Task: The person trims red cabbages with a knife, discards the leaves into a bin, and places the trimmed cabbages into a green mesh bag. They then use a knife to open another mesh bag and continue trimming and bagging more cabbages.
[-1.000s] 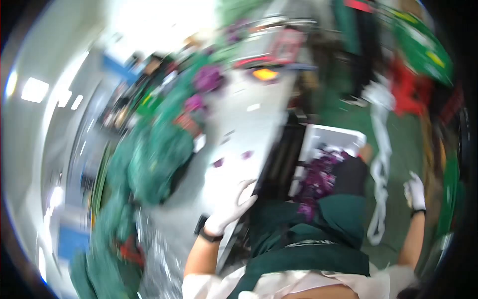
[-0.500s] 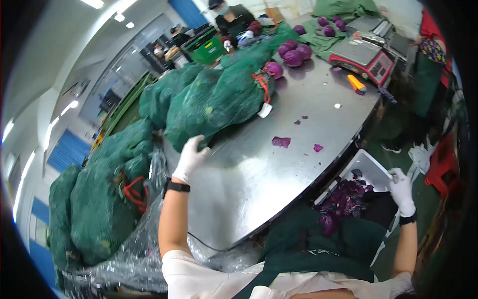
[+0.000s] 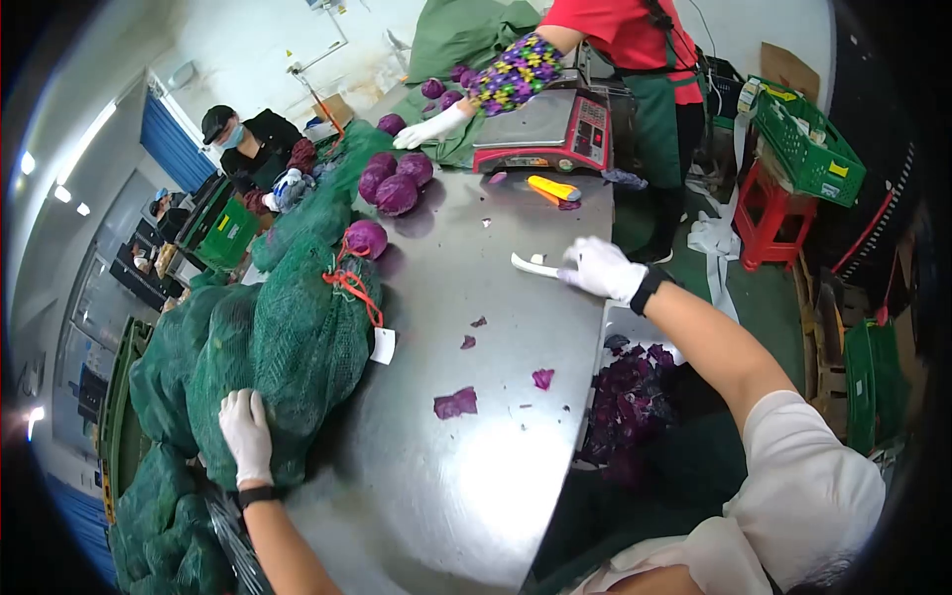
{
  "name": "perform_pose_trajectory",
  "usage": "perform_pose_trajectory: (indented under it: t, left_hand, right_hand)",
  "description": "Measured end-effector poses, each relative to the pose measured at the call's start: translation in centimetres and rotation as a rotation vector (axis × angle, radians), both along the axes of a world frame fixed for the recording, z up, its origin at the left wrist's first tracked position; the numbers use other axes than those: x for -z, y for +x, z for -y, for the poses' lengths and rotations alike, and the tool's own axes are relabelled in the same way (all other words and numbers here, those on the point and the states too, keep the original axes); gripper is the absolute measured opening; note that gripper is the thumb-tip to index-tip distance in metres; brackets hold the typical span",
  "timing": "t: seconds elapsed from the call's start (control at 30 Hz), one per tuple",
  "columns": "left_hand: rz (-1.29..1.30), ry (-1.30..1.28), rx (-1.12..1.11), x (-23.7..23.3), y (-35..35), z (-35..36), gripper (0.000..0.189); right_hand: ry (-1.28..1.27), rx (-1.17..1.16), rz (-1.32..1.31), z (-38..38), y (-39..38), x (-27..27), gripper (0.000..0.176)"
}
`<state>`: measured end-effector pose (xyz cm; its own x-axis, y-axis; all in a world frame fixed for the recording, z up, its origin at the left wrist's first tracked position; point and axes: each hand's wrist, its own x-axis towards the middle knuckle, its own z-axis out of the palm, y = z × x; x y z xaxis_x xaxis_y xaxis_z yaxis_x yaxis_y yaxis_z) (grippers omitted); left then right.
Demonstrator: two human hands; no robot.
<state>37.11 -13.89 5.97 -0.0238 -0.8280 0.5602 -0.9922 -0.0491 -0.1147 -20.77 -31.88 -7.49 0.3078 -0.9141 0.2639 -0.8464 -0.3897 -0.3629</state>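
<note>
My left hand (image 3: pixel 246 439), in a white glove, lies against the near side of a bulging green mesh bag (image 3: pixel 288 347), its fingers stretched out over the netting. The bag's mouth is tied with red cord and has a white tag (image 3: pixel 384 346). My gloved right hand (image 3: pixel 603 268) is closed above the right edge of the metal table (image 3: pixel 436 307). From its fingers a slim white curved tool (image 3: pixel 532 265) points left; its kind is not clear. Below that hand, a white bin (image 3: pixel 620 322) holds purple cabbage scraps (image 3: pixel 630 397).
Purple cabbages (image 3: pixel 397 193) sit beyond the bag, near a red scale (image 3: pixel 545 129) and an orange-handled cutter (image 3: pixel 553 188). A co-worker's gloved hand (image 3: pixel 433 129) reaches across by the scale. Another person (image 3: pixel 253 149) stands at the far left. Leaf pieces (image 3: pixel 456 403) lie on the table.
The view has turned right. My right hand has left the bin's rim and is over the table edge with the white tool. My left hand now rests on the bag. A co-worker's arm has come in.
</note>
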Motion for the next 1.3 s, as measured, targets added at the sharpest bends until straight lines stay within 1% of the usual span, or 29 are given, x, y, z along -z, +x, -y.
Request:
perform_pose_trajectory:
  t: [0.03,0.07,0.1,0.13,0.17,0.2,0.27,0.3,0.33,0.4,0.47,0.5,0.53,0.6,0.67,0.7,0.73,0.8,0.87,0.9,0.93,1.03,1.1,1.13,1.17,1.2,1.23,1.27,1.3]
  left_hand:
    - [-0.004,0.0,-0.009,0.1,0.2,0.5,0.017]
    - [0.032,-0.005,0.004,0.3,0.5,0.6,0.014]
    - [0.075,-0.008,0.004,0.2,0.5,0.3,0.012]
    - [0.103,-0.009,-0.027,0.1,0.1,0.6,0.01]
    - [0.125,-0.013,-0.076,0.2,0.0,0.8,0.01]
    - [0.148,-0.017,-0.115,0.5,0.0,1.2,0.01]
    - [0.16,-0.033,-0.141,0.6,-0.5,1.7,0.012]
    - [0.176,0.017,-0.147,0.5,-0.9,1.7,0.013]
    - [0.187,0.07,-0.153,0.5,-1.3,1.6,0.014]
    - [0.246,0.101,-0.162,0.3,-2.9,1.4,0.018]
    - [0.16,0.139,-0.187,-0.5,-5.1,0.6,0.024]
    - [0.14,0.099,-0.162,-0.7,-6.2,0.2,0.032]
    - [0.161,0.093,-0.188,-0.8,-7.3,-0.3,0.038]
    - [0.108,0.111,-0.202,-0.9,-10.1,-1.8,0.041]
    - [0.041,0.154,-0.221,-0.3,-13.0,-3.6,0.041]
    - [0.016,0.144,-0.158,0.4,-14.5,-4.6,0.039]
    - [-0.009,0.136,-0.096,1.1,-15.9,-5.6,0.038]
    - [-0.014,0.114,-0.028,2.1,-18.5,-6.8,0.034]
    - [-0.045,0.067,-0.02,2.9,-21.0,-7.6,0.033]
    - [-0.07,0.054,0.007,3.2,-22.1,-8.0,0.033]
    - [-0.096,0.037,0.03,3.5,-23.0,-8.3,0.034]
    - [-0.088,-0.035,0.204,4.6,-24.0,-9.1,0.027]
    - [-0.083,-0.068,0.299,3.1,-22.9,-9.8,0.022]
    - [-0.118,-0.061,0.266,1.5,-21.3,-10.3,0.021]
    - [-0.313,-0.132,0.275,0.7,-18.5,-10.4,0.017]
    - [-0.438,-0.248,0.209,0.0,-15.1,-10.5,0.016]
    - [-0.453,-0.406,0.094,-0.2,-10.6,-10.5,0.02]
    - [-0.347,-0.515,-0.045,0.5,-4.3,-10.3,0.028]
    - [-0.404,-0.562,-0.218,1.5,1.3,-10.8,0.033]
  right_hand:
    - [-0.083,0.012,-0.054,2.3,0.2,-0.7,0.036]
    - [-0.187,0.089,-0.116,4.6,0.5,-1.3,0.033]
    - [-0.192,0.146,-0.156,7.3,0.8,-2.0,0.033]
    - [-0.189,0.242,-0.243,9.4,1.0,-2.6,0.041]
    - [-0.207,0.29,-0.296,12.8,0.5,-1.3,0.046]
    - [-0.131,0.338,-0.285,15.0,0.4,-1.2,0.049]
    - [-0.101,0.427,-0.247,19.6,-0.4,2.6,0.056]
    - [0.045,0.404,-0.231,21.2,-0.8,3.7,0.051]
    - [0.054,0.422,-0.365,21.2,-0.6,3.4,0.042]
    - [-0.131,0.424,-0.386,23.6,-1.4,5.6,0.032]
    - [-0.108,0.382,-0.322,22.7,-1.6,4.8,0.028]
    - [-0.047,0.389,-0.229,20.5,-1.2,2.7,0.027]
    - [-0.03,0.371,-0.062,19.5,-2.1,2.3,0.028]
    - [0.009,0.306,0.105,15.6,-3.2,-0.1,0.028]
    - [-0.056,0.126,0.196,12.5,-5.9,-0.1,0.03]
    - [0.045,0.092,0.238,8.7,-5.7,-2.6,0.031]
    - [0.199,0.092,0.329,5.9,-5.6,-4.3,0.029]
    - [0.376,0.017,0.447,0.9,-4.8,-6.9,0.027]
    - [0.233,-0.214,0.421,-1.6,-3.6,-7.1,0.024]
    - [0.348,-0.223,0.472,-3.6,-1.7,-8.5,0.021]
    - [0.331,-0.284,0.479,-5.2,0.1,-9.2,0.021]
    - [0.424,-0.372,0.542,-9.3,6.8,-11.0,0.022]
    - [0.507,-0.451,0.607,-11.3,10.9,-11.5,0.022]
    - [0.547,-0.499,0.623,-12.4,12.8,-12.0,0.022]
    - [0.593,-0.513,0.667,-12.8,14.6,-11.6,0.019]
    - [0.597,-0.532,0.653,-13.3,16.0,-11.8,0.019]
    - [0.558,-0.54,0.67,-13.8,17.3,-11.9,0.018]
    - [0.521,-0.545,0.688,-14.2,18.4,-12.0,0.017]
    - [0.523,-0.543,0.648,-14.4,19.3,-12.3,0.017]
